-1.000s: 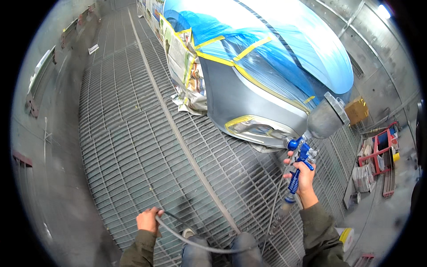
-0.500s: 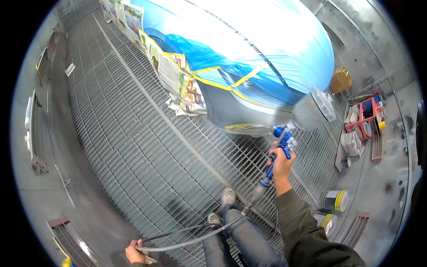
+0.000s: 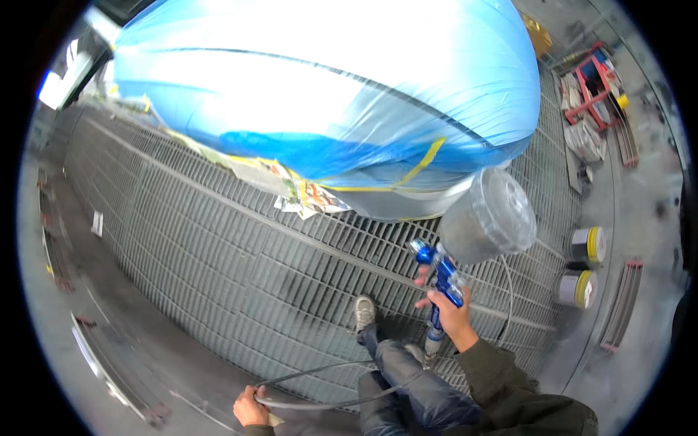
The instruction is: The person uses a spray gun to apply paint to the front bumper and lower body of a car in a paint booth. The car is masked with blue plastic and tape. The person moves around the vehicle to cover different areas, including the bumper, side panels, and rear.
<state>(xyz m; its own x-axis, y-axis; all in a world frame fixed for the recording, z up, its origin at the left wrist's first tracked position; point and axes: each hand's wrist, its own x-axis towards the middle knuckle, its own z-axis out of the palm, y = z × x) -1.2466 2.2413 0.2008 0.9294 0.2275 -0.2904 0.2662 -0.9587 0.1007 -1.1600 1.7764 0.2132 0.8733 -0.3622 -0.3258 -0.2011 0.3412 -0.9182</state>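
Grey rubber air hose (image 3: 320,404) runs low across the metal floor grating (image 3: 218,247), and the left hand (image 3: 251,408) at the lower edge has its fingers clenched round it. Further right, the person's dark trouser legs and one grey shoe (image 3: 364,312) stand on the grating. Above hangs a car body wrapped in blue plastic sheeting (image 3: 327,94) with yellow masking tape. The right hand (image 3: 452,312) grasps the handle of a blue spray gun (image 3: 438,272) topped by a translucent grey cup (image 3: 487,216), held just below the wrapped car's edge. Two yellow-lidded tins (image 3: 582,265) sit at the far right.
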